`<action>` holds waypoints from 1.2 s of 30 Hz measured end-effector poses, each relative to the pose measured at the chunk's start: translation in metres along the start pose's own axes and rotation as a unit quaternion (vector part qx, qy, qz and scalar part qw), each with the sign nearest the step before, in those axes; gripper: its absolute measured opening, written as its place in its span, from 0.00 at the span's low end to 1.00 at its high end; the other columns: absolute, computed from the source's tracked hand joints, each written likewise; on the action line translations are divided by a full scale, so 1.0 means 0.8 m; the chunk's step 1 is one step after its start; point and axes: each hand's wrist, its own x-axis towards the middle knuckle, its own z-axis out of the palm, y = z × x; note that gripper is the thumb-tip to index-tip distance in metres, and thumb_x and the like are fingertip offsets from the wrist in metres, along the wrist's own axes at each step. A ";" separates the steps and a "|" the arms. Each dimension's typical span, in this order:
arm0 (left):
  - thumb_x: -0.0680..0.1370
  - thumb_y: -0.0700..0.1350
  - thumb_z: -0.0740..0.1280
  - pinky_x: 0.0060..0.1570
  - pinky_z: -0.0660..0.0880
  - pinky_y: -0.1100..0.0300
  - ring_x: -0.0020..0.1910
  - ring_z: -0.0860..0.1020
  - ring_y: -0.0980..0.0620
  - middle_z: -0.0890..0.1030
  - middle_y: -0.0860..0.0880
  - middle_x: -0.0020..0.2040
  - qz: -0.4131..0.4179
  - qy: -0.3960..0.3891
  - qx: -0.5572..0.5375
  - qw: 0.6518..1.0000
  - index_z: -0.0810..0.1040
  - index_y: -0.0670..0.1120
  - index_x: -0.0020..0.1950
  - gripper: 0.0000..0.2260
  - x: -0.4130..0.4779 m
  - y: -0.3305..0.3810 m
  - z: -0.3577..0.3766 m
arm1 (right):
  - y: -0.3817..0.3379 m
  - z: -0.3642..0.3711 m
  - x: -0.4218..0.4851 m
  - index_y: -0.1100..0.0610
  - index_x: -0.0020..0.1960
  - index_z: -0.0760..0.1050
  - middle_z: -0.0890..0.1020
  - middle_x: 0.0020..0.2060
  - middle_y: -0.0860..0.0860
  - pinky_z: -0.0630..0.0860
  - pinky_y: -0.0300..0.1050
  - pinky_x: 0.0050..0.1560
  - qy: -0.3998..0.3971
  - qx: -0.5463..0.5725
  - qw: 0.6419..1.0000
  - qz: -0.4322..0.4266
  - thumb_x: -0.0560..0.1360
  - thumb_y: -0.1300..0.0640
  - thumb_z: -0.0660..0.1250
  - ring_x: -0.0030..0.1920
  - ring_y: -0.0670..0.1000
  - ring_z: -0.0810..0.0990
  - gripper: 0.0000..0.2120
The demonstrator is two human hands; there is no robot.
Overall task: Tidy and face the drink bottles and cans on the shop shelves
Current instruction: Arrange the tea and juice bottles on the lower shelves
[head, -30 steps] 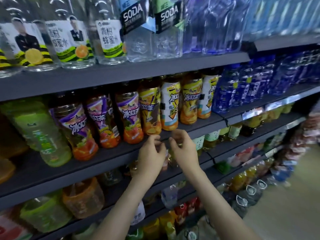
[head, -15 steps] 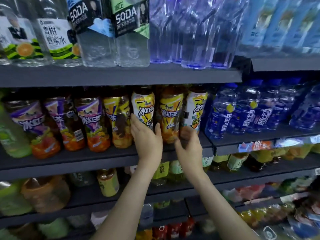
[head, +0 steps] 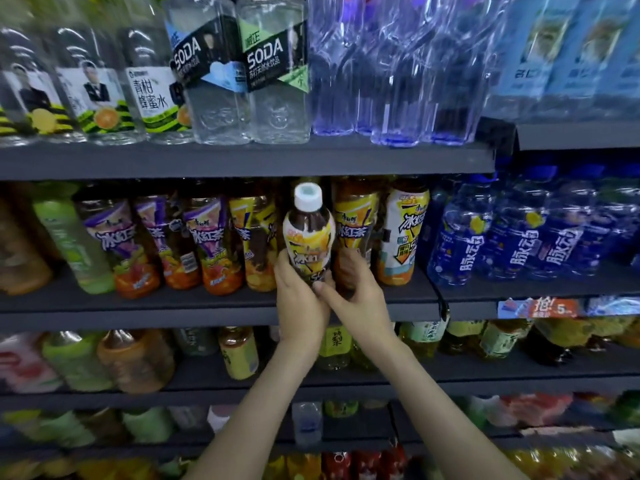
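Several dark shelves (crowded with bottles)

Orange promo tag w/ blue tag just beside it, far rt.

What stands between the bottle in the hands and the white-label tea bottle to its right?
One yellow-label tea bottle, its base behind the right hand that grips the held bottle; the head view shows it.
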 end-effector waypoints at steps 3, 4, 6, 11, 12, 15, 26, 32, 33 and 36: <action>0.71 0.35 0.72 0.59 0.59 0.80 0.63 0.64 0.68 0.67 0.53 0.63 0.103 -0.046 -0.038 0.993 0.59 0.46 0.70 0.32 -0.022 -0.005 -0.010 | 0.002 0.002 -0.006 0.50 0.65 0.70 0.77 0.58 0.41 0.71 0.33 0.59 0.011 0.008 1.000 -0.018 0.69 0.55 0.74 0.60 0.38 0.74 0.26; 0.71 0.34 0.71 0.62 0.60 0.78 0.64 0.64 0.69 0.69 0.53 0.64 0.118 -0.076 -0.044 0.989 0.61 0.47 0.70 0.31 -0.026 -0.008 -0.012 | 0.005 0.001 -0.010 0.53 0.63 0.73 0.79 0.56 0.43 0.73 0.35 0.59 0.031 0.014 0.999 -0.020 0.68 0.55 0.75 0.59 0.40 0.76 0.25; 0.73 0.37 0.69 0.67 0.61 0.71 0.68 0.65 0.61 0.70 0.48 0.67 0.155 -0.137 -0.038 0.978 0.63 0.44 0.72 0.28 -0.025 -0.006 -0.015 | 0.008 -0.004 -0.021 0.57 0.60 0.76 0.82 0.53 0.46 0.75 0.37 0.56 0.075 0.050 0.996 -0.022 0.68 0.59 0.75 0.56 0.41 0.79 0.22; 0.78 0.44 0.65 0.66 0.58 0.70 0.71 0.61 0.60 0.64 0.53 0.72 0.218 -0.308 -0.005 0.926 0.59 0.49 0.75 0.27 -0.001 0.012 -0.014 | 0.004 -0.043 -0.029 0.49 0.50 0.77 0.83 0.46 0.43 0.76 0.31 0.48 0.186 0.107 0.977 0.003 0.68 0.61 0.75 0.48 0.38 0.81 0.14; 0.79 0.47 0.65 0.66 0.59 0.69 0.71 0.62 0.59 0.65 0.53 0.72 0.207 -0.303 -0.012 0.930 0.60 0.50 0.75 0.26 0.003 0.011 -0.011 | 0.002 -0.051 -0.028 0.48 0.50 0.76 0.82 0.46 0.42 0.75 0.29 0.46 0.201 0.110 0.973 0.007 0.68 0.60 0.75 0.47 0.37 0.80 0.14; 0.78 0.52 0.64 0.65 0.66 0.61 0.68 0.67 0.54 0.68 0.49 0.69 0.127 -0.193 -0.021 0.973 0.63 0.47 0.73 0.24 0.016 0.004 0.004 | 0.001 -0.073 -0.028 0.49 0.51 0.76 0.82 0.47 0.42 0.76 0.34 0.50 0.237 0.098 0.966 0.027 0.68 0.56 0.75 0.49 0.38 0.80 0.14; 0.73 0.51 0.71 0.44 0.74 0.56 0.53 0.79 0.42 0.79 0.41 0.54 -0.031 -0.154 0.079 0.985 0.68 0.39 0.62 0.24 0.050 0.021 0.072 | 0.007 -0.078 -0.012 0.47 0.50 0.76 0.83 0.46 0.42 0.77 0.36 0.48 0.246 0.038 0.967 0.048 0.67 0.54 0.76 0.48 0.39 0.80 0.14; 0.74 0.54 0.70 0.42 0.74 0.54 0.50 0.79 0.40 0.80 0.40 0.52 0.007 -0.085 0.136 0.987 0.69 0.37 0.61 0.25 0.040 0.000 0.017 | 0.011 -0.062 0.010 0.52 0.54 0.75 0.82 0.47 0.43 0.75 0.28 0.43 0.218 0.024 0.975 0.033 0.68 0.54 0.76 0.45 0.34 0.79 0.17; 0.74 0.54 0.69 0.41 0.74 0.54 0.50 0.79 0.40 0.80 0.39 0.51 0.009 -0.079 0.156 0.985 0.69 0.37 0.61 0.26 0.043 -0.005 0.010 | 0.012 -0.056 0.016 0.52 0.55 0.75 0.82 0.47 0.43 0.77 0.32 0.46 0.214 0.016 0.976 0.034 0.68 0.53 0.76 0.46 0.35 0.80 0.18; 0.75 0.56 0.68 0.40 0.74 0.55 0.49 0.80 0.40 0.80 0.39 0.51 0.004 -0.071 0.193 0.979 0.66 0.35 0.66 0.30 0.052 -0.013 0.000 | 0.012 -0.040 0.038 0.54 0.58 0.73 0.82 0.47 0.46 0.77 0.41 0.48 0.185 -0.045 0.982 0.011 0.69 0.50 0.75 0.48 0.44 0.80 0.22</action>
